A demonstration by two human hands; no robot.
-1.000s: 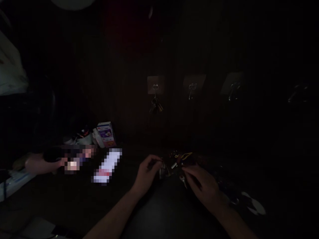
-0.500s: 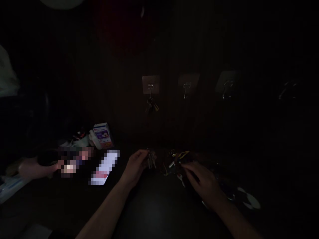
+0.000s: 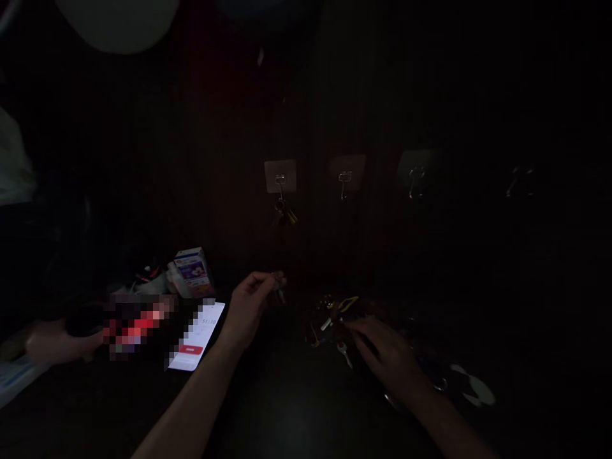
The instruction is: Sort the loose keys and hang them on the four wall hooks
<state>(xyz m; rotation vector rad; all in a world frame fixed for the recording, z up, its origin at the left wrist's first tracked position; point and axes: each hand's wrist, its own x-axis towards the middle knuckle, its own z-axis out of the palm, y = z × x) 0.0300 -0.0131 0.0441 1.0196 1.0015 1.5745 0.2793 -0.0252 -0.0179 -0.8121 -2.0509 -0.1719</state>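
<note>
The whole scene is very dark. Raised a little above the dark table, my left hand [image 3: 246,303] is closed, with thumb and forefinger pinching a small bunch of keys [image 3: 280,293]. My right hand [image 3: 387,350] reaches into a heap of keys and cords [image 3: 329,322] on the table. Its fingertips are drawn together at the heap's edge, and what they grip is hidden. A silver key [image 3: 344,354] with a red and white head lies just below those fingertips. A yellow loop [image 3: 348,304] sticks out at the top of the heap.
On the wall, a hook [image 3: 280,182] carries another bunch of keys [image 3: 284,213]; a bare hook [image 3: 345,182] and others continue rightward. A lit phone [image 3: 198,338], a small box [image 3: 195,273] and a pink object [image 3: 62,341] lie left. Pale rounded pieces [image 3: 473,386] lie right.
My left hand has lifted its keys up and slightly left, away from the heap. My right hand stays at the heap. The view has shifted a little.
</note>
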